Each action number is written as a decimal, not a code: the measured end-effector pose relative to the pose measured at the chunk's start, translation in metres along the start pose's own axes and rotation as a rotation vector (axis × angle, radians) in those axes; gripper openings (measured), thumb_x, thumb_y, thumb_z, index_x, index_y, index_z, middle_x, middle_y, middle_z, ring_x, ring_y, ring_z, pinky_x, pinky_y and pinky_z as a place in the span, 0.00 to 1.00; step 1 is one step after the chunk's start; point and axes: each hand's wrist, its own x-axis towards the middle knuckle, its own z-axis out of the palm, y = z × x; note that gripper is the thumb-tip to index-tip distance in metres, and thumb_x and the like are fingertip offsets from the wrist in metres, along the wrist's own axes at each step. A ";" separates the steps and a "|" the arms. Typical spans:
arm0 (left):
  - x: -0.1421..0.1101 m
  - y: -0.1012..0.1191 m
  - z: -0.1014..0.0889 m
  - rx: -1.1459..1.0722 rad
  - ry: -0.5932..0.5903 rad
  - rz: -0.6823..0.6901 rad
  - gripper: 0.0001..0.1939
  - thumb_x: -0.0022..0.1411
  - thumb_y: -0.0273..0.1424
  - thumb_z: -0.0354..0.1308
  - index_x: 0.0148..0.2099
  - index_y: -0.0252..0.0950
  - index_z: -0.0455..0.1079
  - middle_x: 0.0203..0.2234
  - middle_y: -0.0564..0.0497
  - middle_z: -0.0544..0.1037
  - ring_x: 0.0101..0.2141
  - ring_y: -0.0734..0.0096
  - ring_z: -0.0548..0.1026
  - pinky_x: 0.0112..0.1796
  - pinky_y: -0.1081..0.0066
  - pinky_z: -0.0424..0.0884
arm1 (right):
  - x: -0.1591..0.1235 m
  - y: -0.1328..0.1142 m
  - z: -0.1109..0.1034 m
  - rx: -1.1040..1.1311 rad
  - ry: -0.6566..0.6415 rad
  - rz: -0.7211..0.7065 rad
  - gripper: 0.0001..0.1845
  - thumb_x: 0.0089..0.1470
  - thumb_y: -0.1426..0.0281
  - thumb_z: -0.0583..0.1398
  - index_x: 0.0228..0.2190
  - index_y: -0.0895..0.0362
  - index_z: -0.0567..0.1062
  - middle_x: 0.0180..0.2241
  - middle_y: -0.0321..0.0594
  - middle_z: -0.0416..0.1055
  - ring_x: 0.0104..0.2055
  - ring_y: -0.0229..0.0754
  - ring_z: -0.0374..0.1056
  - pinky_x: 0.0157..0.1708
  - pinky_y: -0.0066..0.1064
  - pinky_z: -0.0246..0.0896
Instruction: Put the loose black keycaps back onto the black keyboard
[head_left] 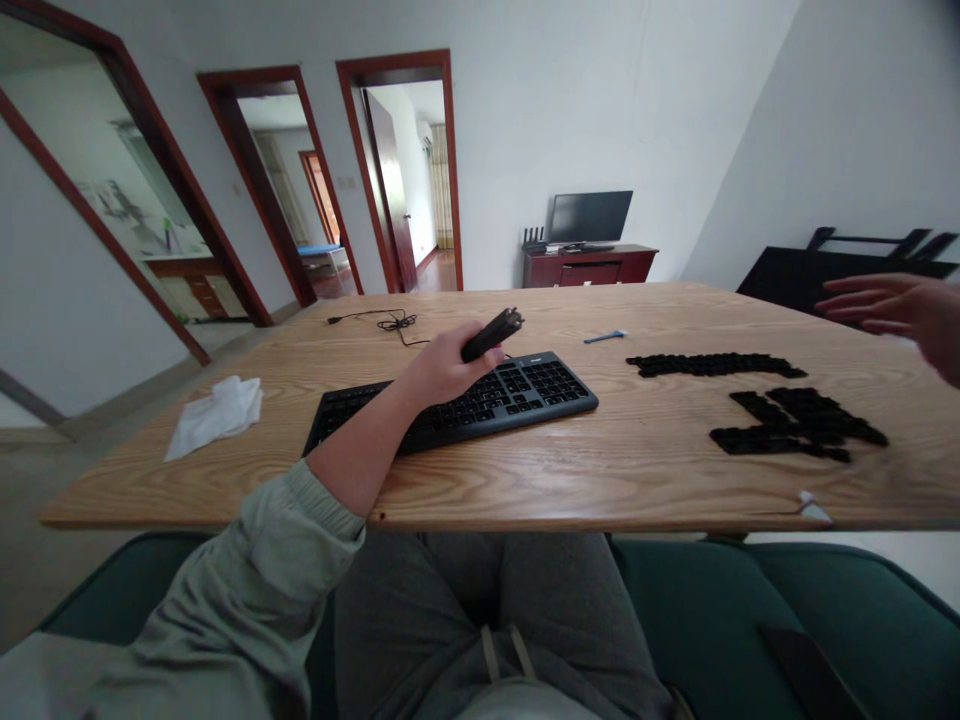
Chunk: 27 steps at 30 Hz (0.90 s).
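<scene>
My left hand (446, 365) grips a black oblong object (493, 334) and hangs over the upper left of a black computer keyboard (517, 390). Whether the hand touches the keys is hard to tell. To the right lie a long strip of small black keycaps (709, 365) and a larger heap of them (799, 422). My right hand (885, 312) comes in at the right edge, its fingers apart and pointing left. It holds nothing, hovers above the far right of the table, and is nearest to the keycaps. Its forearm lies outside the picture.
The keyboard and keycaps stand on a light oak table (637, 480). A crumpled white tissue (217, 415), a thin black cable (394, 323) and a small blue tool (606, 336) lie on it. A dark green sofa (847, 620) is below the near edge.
</scene>
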 end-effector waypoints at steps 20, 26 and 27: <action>0.000 -0.058 -0.027 0.168 0.041 -0.193 0.22 0.63 0.45 0.53 0.48 0.33 0.73 0.40 0.44 0.78 0.39 0.62 0.74 0.41 0.67 0.67 | 0.019 -0.138 0.321 -0.443 -0.570 -0.163 0.22 0.62 0.60 0.51 0.45 0.57 0.79 0.49 0.52 0.75 0.50 0.54 0.71 0.53 0.44 0.62; -0.002 -0.054 -0.019 0.088 0.065 -0.271 0.29 0.66 0.53 0.41 0.39 0.32 0.70 0.33 0.45 0.77 0.35 0.65 0.73 0.37 0.69 0.67 | 0.013 -0.143 0.318 -0.525 -0.576 -0.170 0.23 0.62 0.59 0.49 0.45 0.57 0.79 0.48 0.51 0.76 0.48 0.53 0.72 0.50 0.42 0.64; -0.002 -0.052 -0.019 0.085 0.076 -0.279 0.31 0.66 0.55 0.40 0.37 0.33 0.69 0.31 0.46 0.76 0.33 0.66 0.72 0.35 0.69 0.67 | 0.012 -0.145 0.316 -0.536 -0.581 -0.152 0.24 0.62 0.59 0.49 0.44 0.57 0.79 0.48 0.52 0.76 0.48 0.53 0.72 0.50 0.43 0.64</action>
